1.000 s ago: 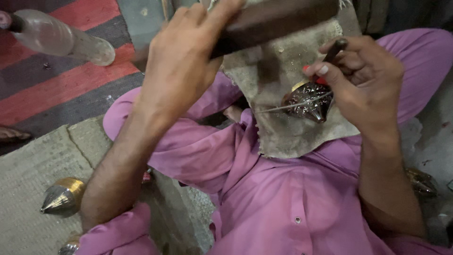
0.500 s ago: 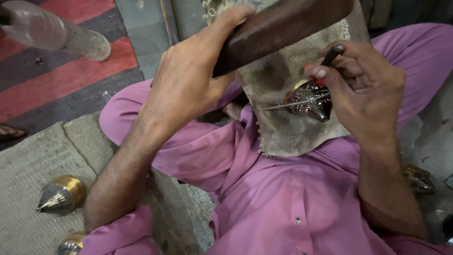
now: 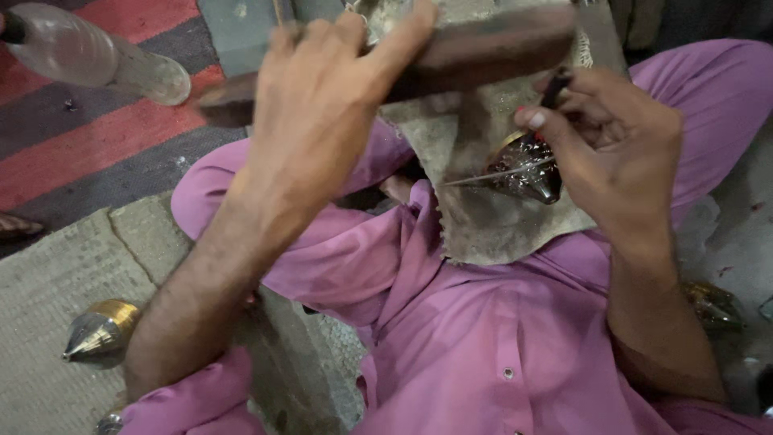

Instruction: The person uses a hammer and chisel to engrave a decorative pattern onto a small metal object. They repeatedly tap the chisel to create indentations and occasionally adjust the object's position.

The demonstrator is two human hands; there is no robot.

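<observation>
The left hand [image 3: 322, 113] is clamped around a dark wooden mallet-like block [image 3: 475, 48], raised above the work. The right hand [image 3: 616, 149] pinches a thin dark punch [image 3: 555, 84] against a shiny cone-shaped metal piece [image 3: 527, 169] resting on the grey cloth [image 3: 499, 229] over the lap. Judging by this, a striking step is in hand; the next blow calls for a steady punch.

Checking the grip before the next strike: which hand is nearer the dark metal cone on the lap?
Right. The right hand touches the metal cone, steadying it with a thin tool. The left hand is apart, up and to the left, gripping a wooden mallet.
</observation>
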